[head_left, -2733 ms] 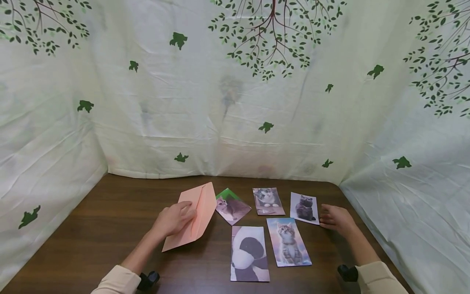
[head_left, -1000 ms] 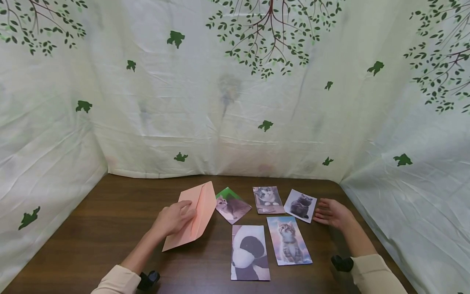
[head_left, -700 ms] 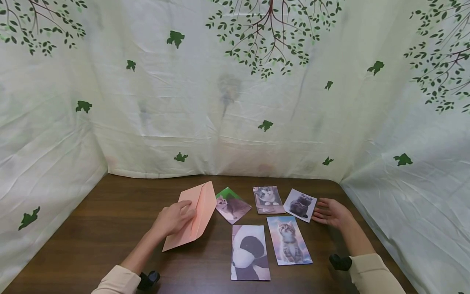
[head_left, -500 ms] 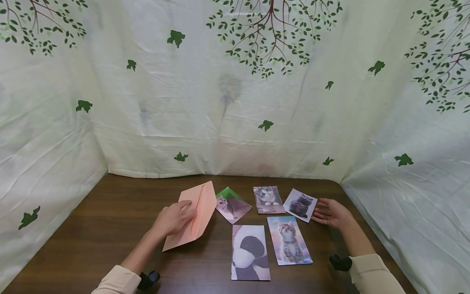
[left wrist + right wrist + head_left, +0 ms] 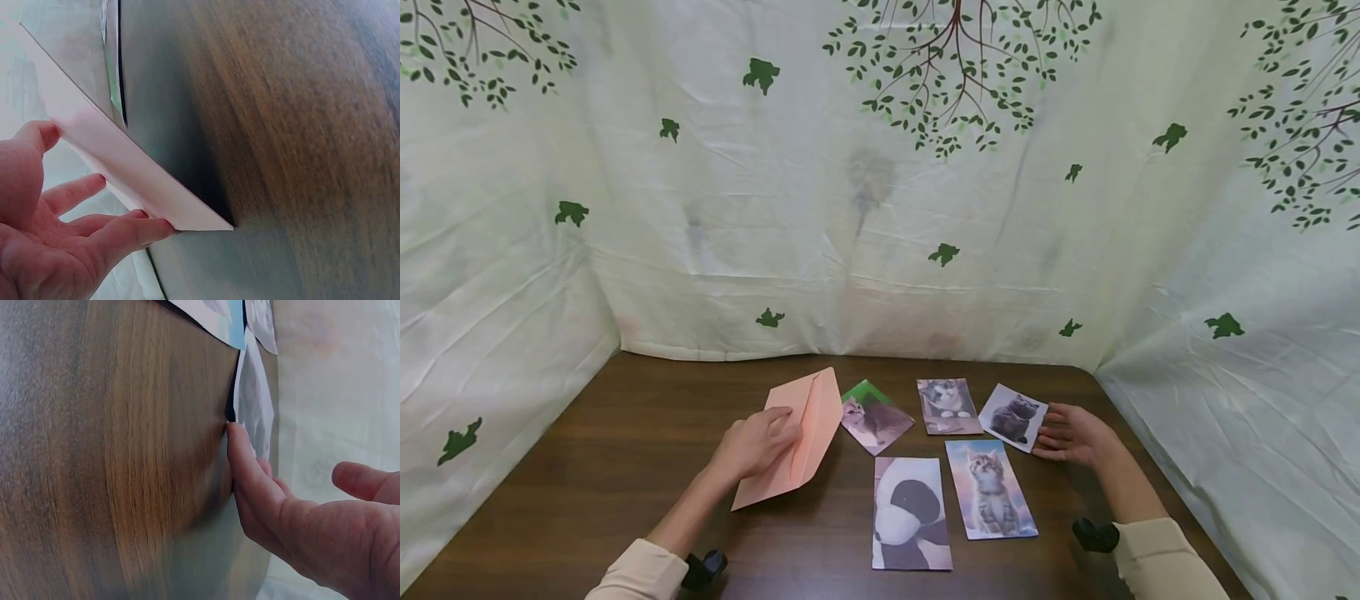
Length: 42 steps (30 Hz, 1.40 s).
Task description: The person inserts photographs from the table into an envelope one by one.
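My left hand (image 5: 756, 446) grips a salmon-pink envelope (image 5: 820, 442) from above. The envelope leans, one edge down on the table and its right side raised; in the left wrist view, fingertips lie against its pale face (image 5: 112, 147), with a dark shadow beneath. My right hand (image 5: 1078, 435) lies at the right edge of a small photo card (image 5: 1013, 418) showing a dark grey cat. In the right wrist view, its extended fingers (image 5: 247, 465) touch that card's edge (image 5: 255, 394), while the thumb stays apart.
More cards lie on the brown table (image 5: 587, 467): a pinkish cat card with a green corner (image 5: 874, 421), a grey kitten card (image 5: 950, 408), a tabby card (image 5: 991, 492) and a white-and-grey figure card (image 5: 912, 512). A leaf-patterned curtain (image 5: 737, 208) surrounds the table.
Since the oldest frame, the dark grey cat card has turned and shifted slightly left, with my right hand following, its fingers more spread. My left hand and the envelope stay put.
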Tool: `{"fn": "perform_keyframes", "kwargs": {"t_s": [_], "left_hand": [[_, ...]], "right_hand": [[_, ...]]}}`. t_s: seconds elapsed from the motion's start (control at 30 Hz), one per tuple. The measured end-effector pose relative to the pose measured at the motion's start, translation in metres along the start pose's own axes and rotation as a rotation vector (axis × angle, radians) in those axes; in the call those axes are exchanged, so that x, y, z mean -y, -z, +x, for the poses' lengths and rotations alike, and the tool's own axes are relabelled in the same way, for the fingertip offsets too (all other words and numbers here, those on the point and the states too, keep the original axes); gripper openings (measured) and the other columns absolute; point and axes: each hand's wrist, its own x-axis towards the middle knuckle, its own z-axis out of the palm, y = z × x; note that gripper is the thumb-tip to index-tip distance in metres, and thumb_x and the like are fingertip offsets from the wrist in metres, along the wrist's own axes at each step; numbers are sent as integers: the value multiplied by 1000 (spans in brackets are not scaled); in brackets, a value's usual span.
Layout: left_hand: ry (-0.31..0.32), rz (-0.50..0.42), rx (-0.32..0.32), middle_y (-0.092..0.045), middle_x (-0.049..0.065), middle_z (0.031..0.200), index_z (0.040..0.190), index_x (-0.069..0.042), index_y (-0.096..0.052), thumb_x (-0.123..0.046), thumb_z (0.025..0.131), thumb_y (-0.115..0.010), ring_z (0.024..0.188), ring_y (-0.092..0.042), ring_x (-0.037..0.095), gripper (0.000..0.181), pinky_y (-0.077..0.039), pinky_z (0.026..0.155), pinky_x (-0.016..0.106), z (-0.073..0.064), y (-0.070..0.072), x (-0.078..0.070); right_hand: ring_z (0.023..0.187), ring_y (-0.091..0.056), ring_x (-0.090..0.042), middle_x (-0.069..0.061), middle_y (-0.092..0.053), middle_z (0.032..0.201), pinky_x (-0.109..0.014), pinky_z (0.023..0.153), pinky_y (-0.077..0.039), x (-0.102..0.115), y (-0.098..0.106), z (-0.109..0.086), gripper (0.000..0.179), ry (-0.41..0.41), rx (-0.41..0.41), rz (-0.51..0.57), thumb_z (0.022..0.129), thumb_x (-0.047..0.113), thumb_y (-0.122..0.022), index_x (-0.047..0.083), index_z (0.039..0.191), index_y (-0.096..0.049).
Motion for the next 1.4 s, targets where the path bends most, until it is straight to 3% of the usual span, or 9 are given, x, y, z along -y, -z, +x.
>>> {"fn": "perform_keyframes", "kwargs": {"t_s": [0.27,0.6,0.73,0.93,1.13,1.4], "left_hand": [[-2,-3,2,-61,28,136,139,-2,-59,-34,101,-53,122,-58,52,51,-47,98,60,1,-1,1],[-7,1,-4,-62,27,136,140,-3,-60,-35,100,-53,122,-58,51,51,-47,98,60,2,-2,3],[-10,3,-2,-62,27,135,139,-3,-60,-35,101,-53,122,-59,50,51,-47,99,60,3,-2,4],[-12,-1,-1,-62,27,135,139,-3,-60,-34,101,-54,122,-59,50,50,-47,98,60,1,-2,3],[-9,4,5,-62,27,136,139,-2,-59,-35,101,-53,122,-58,51,51,-46,98,61,0,-2,2],[-11,12,0,-62,28,135,139,-2,-60,-35,101,-53,121,-58,52,50,-47,98,61,1,-1,2]], "right_hand": [[127,-38,-37,-29,-33,145,-54,104,-49,-1,-1,2,71,-12,-17,42,108,32,-36,-8,158,-6],[133,-37,-38,-26,-36,134,-52,113,-38,-1,-2,3,72,-20,28,241,108,27,-37,-4,160,3],[128,-46,-39,-26,-38,134,-49,117,-33,-1,-3,3,70,-28,74,281,109,25,-34,-3,160,4],[112,-59,-35,-28,-36,143,-50,116,-35,-4,-1,9,66,-30,117,241,110,25,-30,-3,161,2],[95,-66,-27,-26,-33,149,-48,106,-49,-7,-1,15,65,6,91,128,110,26,-32,-2,162,-4],[86,-69,-27,-23,-45,133,-50,98,-54,-5,-6,21,53,37,-13,111,107,21,-42,-2,152,-29]]}}
